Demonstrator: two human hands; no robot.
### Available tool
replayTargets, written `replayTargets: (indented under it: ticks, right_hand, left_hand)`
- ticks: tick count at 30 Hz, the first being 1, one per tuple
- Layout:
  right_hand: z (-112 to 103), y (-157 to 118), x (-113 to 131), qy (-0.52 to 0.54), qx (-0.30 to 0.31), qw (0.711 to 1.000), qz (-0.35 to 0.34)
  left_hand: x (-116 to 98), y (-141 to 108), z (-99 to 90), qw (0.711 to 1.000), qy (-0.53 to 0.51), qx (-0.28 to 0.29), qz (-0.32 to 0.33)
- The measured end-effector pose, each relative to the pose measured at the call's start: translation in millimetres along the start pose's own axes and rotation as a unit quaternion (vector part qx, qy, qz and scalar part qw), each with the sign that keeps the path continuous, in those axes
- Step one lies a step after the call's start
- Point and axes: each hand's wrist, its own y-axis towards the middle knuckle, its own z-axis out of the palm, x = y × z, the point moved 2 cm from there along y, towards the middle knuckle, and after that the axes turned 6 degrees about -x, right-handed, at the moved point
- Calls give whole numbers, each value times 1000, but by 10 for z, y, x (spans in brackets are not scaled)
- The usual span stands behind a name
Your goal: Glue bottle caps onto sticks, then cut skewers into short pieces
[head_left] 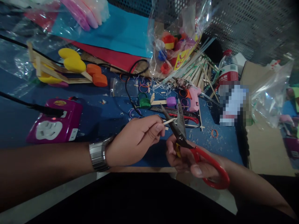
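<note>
Pinched in my left hand is a thin wooden stick, its free end pointing right. My right hand grips red-handled scissors with fingers through the handles. The blades stand apart, and the stick's free end lies between or against them; I cannot tell which exactly. Just beyond the blades, a pink glue gun rests on the blue table. Sticks joined to a green bottle cap and a purple cap lie behind my left hand. A red-handled tool is partly hidden by the scissors.
A purple power socket box with a black cord sits at left. Behind it lies a stick frame with yellow pieces and orange caps. Farther back are a plastic bag of caps, bundled sticks and a bottle.
</note>
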Motion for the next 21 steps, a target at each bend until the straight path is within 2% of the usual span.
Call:
replayTargets:
  ticks: [8,13,17,21]
  right_hand:
    - [-147,21,-65,-11,83,996,29]
    - [-44,-25,-25,-25,27,999,19]
    - [41,-47,29,-19,19,999,45]
    - [46,-47,78,-26,0,999,43]
  left_hand:
    - [-23,-1,1,1000,12,3,3]
    - [-29,-1,3,1000,21,5,6]
    - [-32,4,-1,1000,14,6,-1]
    - [-21,2,0,1000,-2,11,-13]
